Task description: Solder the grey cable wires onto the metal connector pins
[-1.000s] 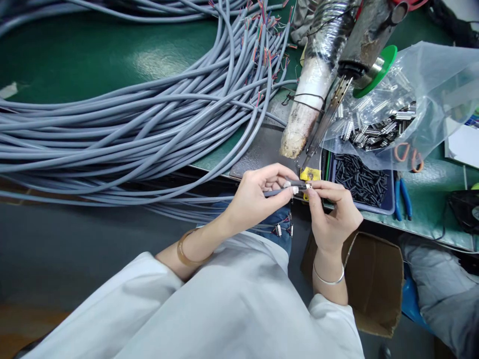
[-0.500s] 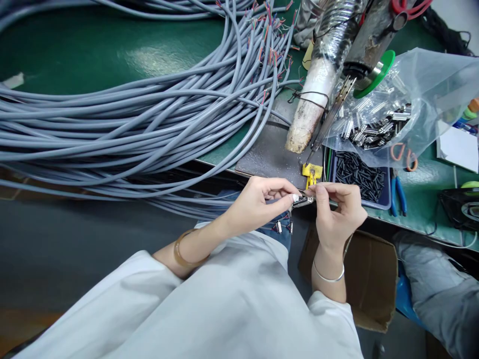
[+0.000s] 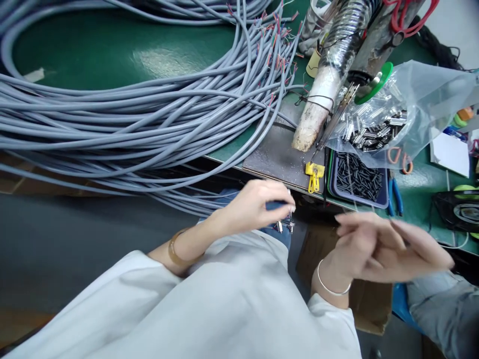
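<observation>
My left hand (image 3: 264,203) is in front of the bench edge, thumb and forefinger pinched together; whatever is between the tips is too small to make out. Just below it, two small metal connectors (image 3: 284,226) with thin wires hang over my blue-clad leg. My right hand (image 3: 374,249) is out to the right, above a cardboard box (image 3: 368,309), its fingers apart and smeared by motion. I see nothing held in it. A yellow clip-like piece (image 3: 315,175) lies on the dark mat (image 3: 275,154) beyond my left hand.
Grey cables (image 3: 149,124) with stripped coloured ends cover the green bench's left. A wrapped duct (image 3: 318,109) slants above the mat. On the right are a tray (image 3: 382,187) of black tubes, a plastic bag (image 3: 422,109) of metal connectors and blue-handled pliers (image 3: 395,195). Someone's grey-clothed limb (image 3: 445,309) is at lower right.
My right hand has left the small metal connector held between both hands and swung right and down. My left hand keeps its pinch, but that connector no longer shows at the fingertips.
</observation>
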Tool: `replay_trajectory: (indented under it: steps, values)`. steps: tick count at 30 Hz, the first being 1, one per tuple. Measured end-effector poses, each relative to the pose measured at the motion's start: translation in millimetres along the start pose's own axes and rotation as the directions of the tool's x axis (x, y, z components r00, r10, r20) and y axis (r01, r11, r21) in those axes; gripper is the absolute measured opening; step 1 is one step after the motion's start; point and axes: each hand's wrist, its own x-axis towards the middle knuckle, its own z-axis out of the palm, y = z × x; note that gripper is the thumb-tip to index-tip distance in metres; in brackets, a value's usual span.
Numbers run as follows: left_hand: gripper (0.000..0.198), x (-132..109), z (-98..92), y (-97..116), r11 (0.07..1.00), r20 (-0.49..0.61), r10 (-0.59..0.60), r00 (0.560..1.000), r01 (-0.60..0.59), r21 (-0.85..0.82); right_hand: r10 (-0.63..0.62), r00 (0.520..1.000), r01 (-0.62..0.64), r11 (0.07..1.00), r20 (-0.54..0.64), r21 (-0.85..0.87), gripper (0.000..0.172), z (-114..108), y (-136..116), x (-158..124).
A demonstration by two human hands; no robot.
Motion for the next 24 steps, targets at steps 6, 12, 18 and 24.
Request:
replay_trajectory:
  steps: [6, 12, 18, 24]
  values:
    - [0.02, 32.2, -34.9, -44.4, 0.843, -0.49, -0.075, 0.869, 0.318, 0.434, 0.051, 0.999, -0.051, 0.998, 0.005, -0.024, 0.015, 42.2, 1.4, 6.8]
    - [0.023, 26.4, -54.5, -76.4, 0.948, -0.58, -0.131, 0.804, 0.272, 0.163, -0.163, 0.987, 0.161, 0.98, 0.011, 0.117, 0.015, 16.8, -0.4, 3.1]
    - [0.03, 20.6, -61.4, -68.2, 0.991, -0.752, -0.128, 0.647, 0.059, -0.118, -0.134, 0.973, 0.206, 0.876, 0.189, -0.437, 0.009, -12.9, 11.6, 17.0]
    - [0.026, 4.9, -59.9, -4.1, 0.839, -0.399, -0.131, 0.907, -0.113, -0.532, 0.267, 0.954, -0.016, 0.492, 0.134, -0.871, 0.014, -28.5, 77.4, 63.0]
